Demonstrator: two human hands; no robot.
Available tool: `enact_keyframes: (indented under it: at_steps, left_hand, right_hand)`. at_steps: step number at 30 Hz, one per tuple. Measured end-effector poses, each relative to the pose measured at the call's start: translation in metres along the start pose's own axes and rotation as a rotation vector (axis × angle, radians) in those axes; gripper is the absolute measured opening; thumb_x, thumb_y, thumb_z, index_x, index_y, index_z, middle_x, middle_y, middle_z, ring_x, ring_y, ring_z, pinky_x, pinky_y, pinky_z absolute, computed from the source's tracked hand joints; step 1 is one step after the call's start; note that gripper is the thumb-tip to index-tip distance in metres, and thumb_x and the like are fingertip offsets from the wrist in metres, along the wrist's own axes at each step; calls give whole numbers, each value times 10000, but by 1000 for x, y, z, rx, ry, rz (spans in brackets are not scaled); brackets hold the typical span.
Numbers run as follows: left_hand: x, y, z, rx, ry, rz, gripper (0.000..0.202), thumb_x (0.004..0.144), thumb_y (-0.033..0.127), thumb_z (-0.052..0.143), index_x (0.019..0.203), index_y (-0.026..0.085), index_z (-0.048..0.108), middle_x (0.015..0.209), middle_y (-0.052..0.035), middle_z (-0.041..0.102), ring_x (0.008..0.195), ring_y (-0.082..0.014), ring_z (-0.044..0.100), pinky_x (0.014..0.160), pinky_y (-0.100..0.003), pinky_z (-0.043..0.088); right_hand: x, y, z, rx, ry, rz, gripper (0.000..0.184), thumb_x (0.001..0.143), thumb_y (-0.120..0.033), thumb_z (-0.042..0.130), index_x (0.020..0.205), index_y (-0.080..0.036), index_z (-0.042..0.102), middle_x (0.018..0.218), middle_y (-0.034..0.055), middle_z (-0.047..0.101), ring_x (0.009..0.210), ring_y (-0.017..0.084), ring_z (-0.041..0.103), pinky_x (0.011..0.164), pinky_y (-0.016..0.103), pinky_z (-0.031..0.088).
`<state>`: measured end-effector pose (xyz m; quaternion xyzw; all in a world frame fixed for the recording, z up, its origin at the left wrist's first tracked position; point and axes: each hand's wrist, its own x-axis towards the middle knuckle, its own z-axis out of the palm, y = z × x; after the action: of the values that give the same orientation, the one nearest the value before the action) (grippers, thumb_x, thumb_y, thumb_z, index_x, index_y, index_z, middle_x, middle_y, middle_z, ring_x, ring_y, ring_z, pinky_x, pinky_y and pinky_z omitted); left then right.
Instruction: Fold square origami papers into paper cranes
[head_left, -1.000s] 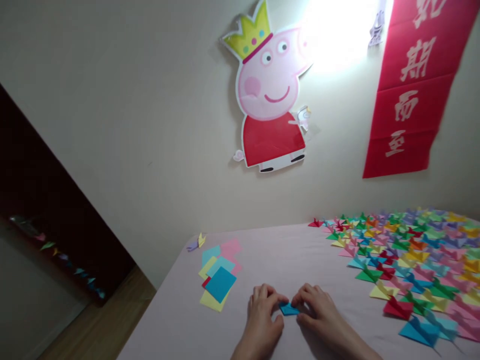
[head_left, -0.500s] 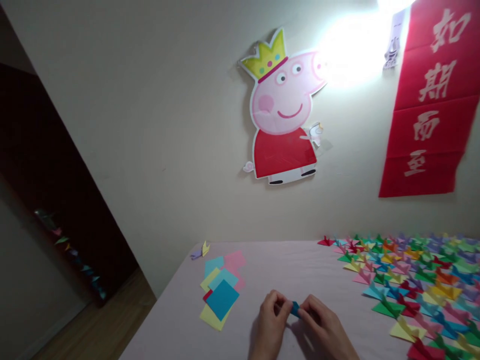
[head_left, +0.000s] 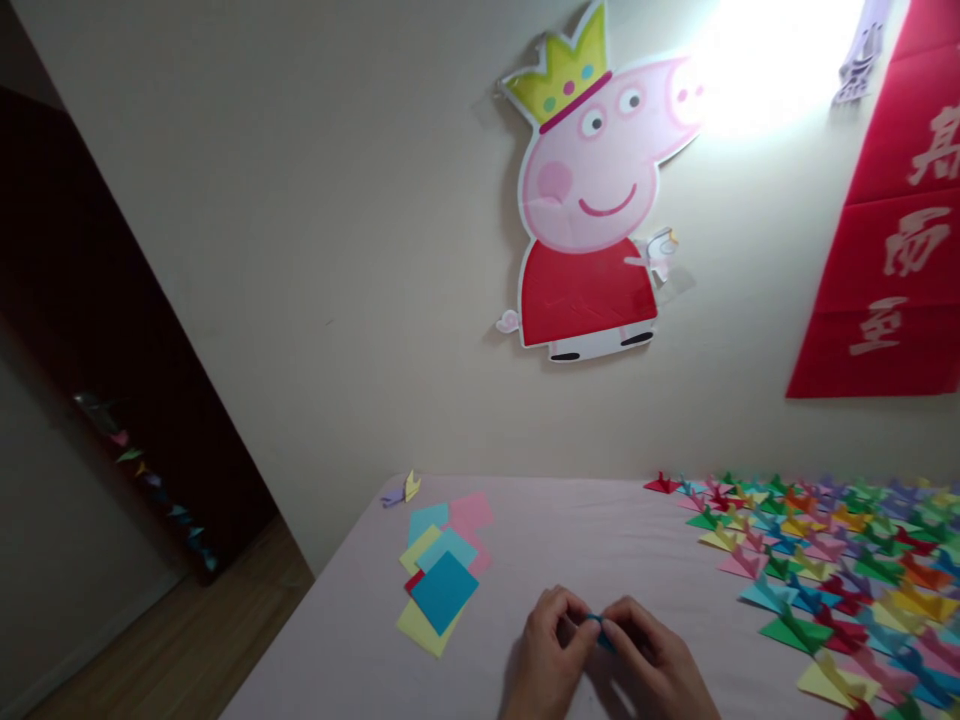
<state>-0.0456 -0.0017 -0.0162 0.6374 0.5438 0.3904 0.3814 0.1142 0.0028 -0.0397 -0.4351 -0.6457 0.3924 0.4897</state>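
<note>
Between both hands is a small folded piece of blue paper (head_left: 606, 643), mostly covered by my fingers. My left hand (head_left: 553, 645) pinches it from the left with thumb and forefinger. From the right, my right hand (head_left: 651, 652) grips it the same way, the two thumbs close together. Left of my hands, loose square sheets of paper lie overlapping, with a blue sheet (head_left: 445, 592) on top and a pale yellow sheet (head_left: 427, 630) under it. Rows of folded paper cranes (head_left: 799, 628) in many colours cover the right side of the table.
The table (head_left: 337, 640) has a pale pink cover and meets the wall at the back. A yellow and a purple folded paper piece (head_left: 411, 487) lie at its far left corner. A pig cutout (head_left: 589, 290) and a red banner (head_left: 862, 260) hang on the wall.
My fingertips have come closer together round the blue paper, so less of it shows. The camera view has shifted a little to the left.
</note>
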Motion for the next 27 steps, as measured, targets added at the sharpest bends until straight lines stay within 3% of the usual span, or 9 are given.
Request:
enact_keyframes:
  at_steps: [8,14,19,22,27]
  left_hand:
    - [-6,6,-4,-70,-1,56,134,736,168,524,851,205,581,885,6,582,786,-150,526,710,-233,403]
    - [-6,4,-3,-134,22,14,77,771,256,550,813,200,584,731,30,552,677,-141,482,626,-238,379]
    - [-8,5,-1,-37,33,28,135,802,307,604,893,207,611,853,20,609,743,-150,524,690,-250,403]
    - [-8,7,1,65,74,44,49,770,194,590,816,205,602,834,21,599,732,-146,520,683,-249,394]
    - [-7,6,5,142,74,178,153,769,90,537,774,214,626,828,1,622,851,-180,551,807,-282,404]
  right_hand:
    - [-4,4,1,50,99,41,363,865,-566,559,765,-223,624,661,-4,598,583,146,560,513,211,477]
    - [-5,1,0,79,96,72,374,845,-583,572,766,-219,613,648,-17,575,560,135,543,505,205,468]
    - [-6,-5,1,29,59,74,378,858,-576,556,752,-216,603,619,-24,562,543,131,535,495,202,455]
    - [-6,-7,0,-40,82,6,365,876,-559,533,753,-222,601,638,-12,580,571,144,560,524,215,473]
    - [-2,-9,0,-237,142,-173,225,861,-469,581,850,-246,612,793,12,621,685,179,584,626,266,507]
